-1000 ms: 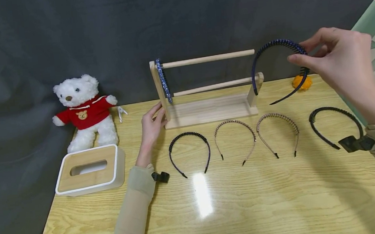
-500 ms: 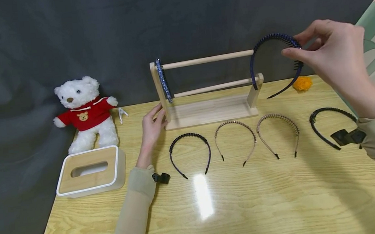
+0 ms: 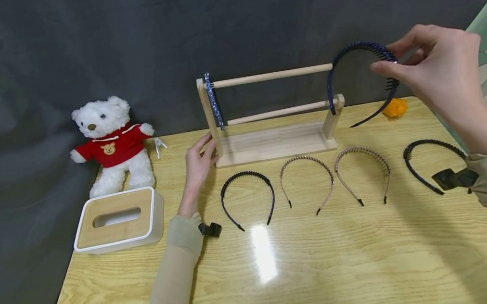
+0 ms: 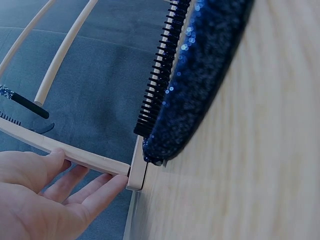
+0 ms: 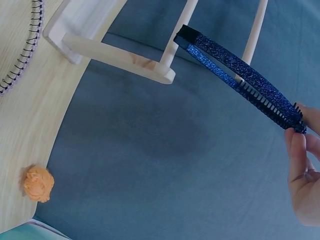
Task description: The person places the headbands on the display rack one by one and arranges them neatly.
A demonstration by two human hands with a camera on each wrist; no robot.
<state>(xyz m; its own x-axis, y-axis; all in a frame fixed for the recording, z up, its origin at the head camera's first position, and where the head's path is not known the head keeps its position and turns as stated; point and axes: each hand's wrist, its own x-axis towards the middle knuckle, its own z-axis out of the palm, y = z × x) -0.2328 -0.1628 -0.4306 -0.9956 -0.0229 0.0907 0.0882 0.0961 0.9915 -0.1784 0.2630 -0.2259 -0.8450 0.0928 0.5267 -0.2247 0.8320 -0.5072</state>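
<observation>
My right hand (image 3: 444, 64) pinches a dark blue glittery toothed headband (image 3: 358, 45) by its side, up in the air at the right end of the wooden rack (image 3: 275, 142). In the right wrist view one arm of this headband (image 5: 245, 67) overlaps the free end of the upper rod (image 5: 250, 45). With thumb and fingers on either side, my left hand (image 3: 199, 165) holds the rack's left upright (image 4: 90, 157) low down. Another blue glittery headband (image 3: 214, 101) hangs on the rods against that upright, large in the left wrist view.
In front of the rack lie a black headband (image 3: 245, 174), two pinkish ones, including the bronze-toned headband (image 3: 305, 157), and another black headband (image 3: 434, 141). A teddy bear (image 3: 113, 149) and tissue box (image 3: 115, 231) stand left. An orange ball (image 3: 395, 108) sits back right.
My right hand has lifted the dark blue headband slightly, and its near arm now meets the upper rod's right end in the head view. My left hand stays on the upright.
</observation>
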